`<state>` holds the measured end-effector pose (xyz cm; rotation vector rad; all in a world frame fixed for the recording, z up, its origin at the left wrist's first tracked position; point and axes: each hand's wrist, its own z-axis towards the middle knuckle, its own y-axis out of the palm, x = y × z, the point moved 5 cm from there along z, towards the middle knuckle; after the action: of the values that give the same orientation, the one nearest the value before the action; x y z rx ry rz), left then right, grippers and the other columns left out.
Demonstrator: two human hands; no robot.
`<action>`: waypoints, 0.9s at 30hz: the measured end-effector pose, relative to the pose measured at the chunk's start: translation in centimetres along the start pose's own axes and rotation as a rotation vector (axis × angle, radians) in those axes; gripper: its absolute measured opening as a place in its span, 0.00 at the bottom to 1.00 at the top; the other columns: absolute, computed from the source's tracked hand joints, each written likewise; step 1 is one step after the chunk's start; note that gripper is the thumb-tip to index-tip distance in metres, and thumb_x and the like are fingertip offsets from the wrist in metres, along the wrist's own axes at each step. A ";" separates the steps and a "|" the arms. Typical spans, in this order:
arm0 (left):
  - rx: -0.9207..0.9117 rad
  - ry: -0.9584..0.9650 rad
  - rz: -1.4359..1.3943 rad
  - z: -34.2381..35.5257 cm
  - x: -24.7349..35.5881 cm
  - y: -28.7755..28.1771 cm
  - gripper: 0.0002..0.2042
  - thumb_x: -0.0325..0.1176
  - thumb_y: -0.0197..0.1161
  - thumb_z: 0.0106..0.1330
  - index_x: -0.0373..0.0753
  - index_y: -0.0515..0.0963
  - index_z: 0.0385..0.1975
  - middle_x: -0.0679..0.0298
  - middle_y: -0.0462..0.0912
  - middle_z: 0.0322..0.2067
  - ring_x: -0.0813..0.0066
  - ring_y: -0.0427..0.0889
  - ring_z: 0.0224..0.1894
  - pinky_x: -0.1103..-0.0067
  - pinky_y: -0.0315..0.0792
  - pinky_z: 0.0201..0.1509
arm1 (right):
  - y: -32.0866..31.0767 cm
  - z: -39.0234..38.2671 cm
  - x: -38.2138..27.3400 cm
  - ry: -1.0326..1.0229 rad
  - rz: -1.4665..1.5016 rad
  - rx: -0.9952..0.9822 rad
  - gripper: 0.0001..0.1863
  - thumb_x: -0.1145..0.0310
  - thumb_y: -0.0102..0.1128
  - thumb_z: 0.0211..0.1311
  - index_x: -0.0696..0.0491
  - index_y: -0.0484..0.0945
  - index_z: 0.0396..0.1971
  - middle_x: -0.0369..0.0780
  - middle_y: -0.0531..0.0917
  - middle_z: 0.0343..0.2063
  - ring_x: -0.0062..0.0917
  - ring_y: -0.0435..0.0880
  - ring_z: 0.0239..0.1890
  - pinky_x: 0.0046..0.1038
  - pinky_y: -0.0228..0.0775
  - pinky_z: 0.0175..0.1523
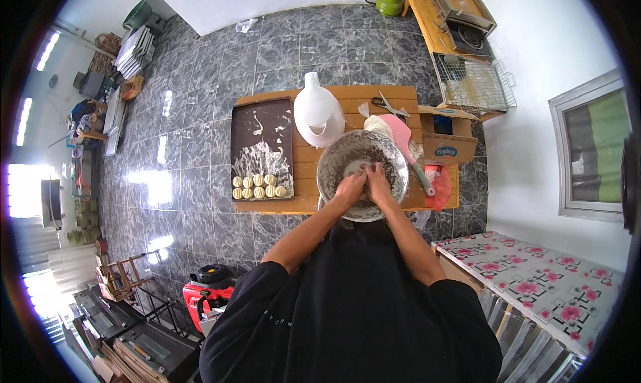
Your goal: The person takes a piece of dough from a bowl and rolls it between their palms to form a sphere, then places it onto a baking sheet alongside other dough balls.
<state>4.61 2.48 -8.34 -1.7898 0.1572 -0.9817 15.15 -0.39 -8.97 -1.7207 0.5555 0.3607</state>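
Observation:
Both my hands are down inside a round metal mixing bowl whose inner wall is smeared with a brownish mixture. My left hand and my right hand meet near the bowl's middle. Their fingers are bent and drawn together; what is between them, if anything, is too small to make out. Against the bowl's right side lies a pink-bladed spatula with a grey handle. A whitish, full piping bag rests just behind the bowl.
Left on the wooden table is a dark baking tray with several ridged, pale dough pieces. A white rounded jug-like vessel stands behind the bowl. Scissors, a cardboard box and a red plastic bag are rightward.

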 end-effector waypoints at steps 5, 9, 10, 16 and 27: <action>-0.010 0.006 -0.104 0.5 0.0 -1.0 0.18 0.21 0.61 0.52 0.34 0.76 0.46 0.46 0.82 0.40 0.46 0.82 0.45 0.61 0.77 0.48 | 0.6 0.6 0.7 0.046 0.066 0.056 0.27 0.82 0.61 0.47 0.48 0.72 0.50 0.51 0.68 0.53 0.49 0.70 0.57 0.44 0.71 0.56; -0.027 -0.060 -0.160 0.6 0.2 -1.6 0.17 0.22 0.64 0.50 0.34 0.78 0.43 0.46 0.83 0.38 0.46 0.82 0.43 0.61 0.77 0.48 | 1.2 1.4 0.9 0.085 0.093 0.053 0.24 0.81 0.63 0.47 0.46 0.73 0.45 0.47 0.70 0.48 0.47 0.73 0.53 0.44 0.72 0.53; -0.025 -0.085 -0.184 0.5 0.1 -1.8 0.17 0.22 0.64 0.49 0.34 0.79 0.42 0.46 0.83 0.37 0.46 0.83 0.43 0.61 0.77 0.48 | 1.3 1.6 1.1 0.113 0.106 0.040 0.23 0.80 0.63 0.47 0.46 0.73 0.44 0.46 0.71 0.47 0.47 0.74 0.52 0.44 0.72 0.53; -0.014 -0.147 -0.307 -0.1 0.4 -3.1 0.09 0.28 0.67 0.52 0.34 0.83 0.33 0.44 0.84 0.34 0.45 0.84 0.40 0.62 0.79 0.45 | 2.4 2.0 1.8 0.171 0.067 0.030 0.16 0.77 0.62 0.52 0.45 0.74 0.41 0.43 0.71 0.45 0.43 0.75 0.52 0.43 0.72 0.52; -0.095 -0.159 -0.823 -0.3 2.2 -10.7 0.12 0.33 0.62 0.65 0.35 0.81 0.45 0.61 0.84 0.33 0.76 0.82 0.34 0.77 0.76 0.39 | 4.9 3.3 4.0 0.127 0.086 0.058 0.26 0.77 0.65 0.51 0.50 0.72 0.53 0.49 0.69 0.50 0.48 0.73 0.55 0.42 0.73 0.56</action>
<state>2.37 5.96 1.76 -2.0435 -0.6958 -1.3955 15.98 1.40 -15.84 -1.6748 0.7280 0.2945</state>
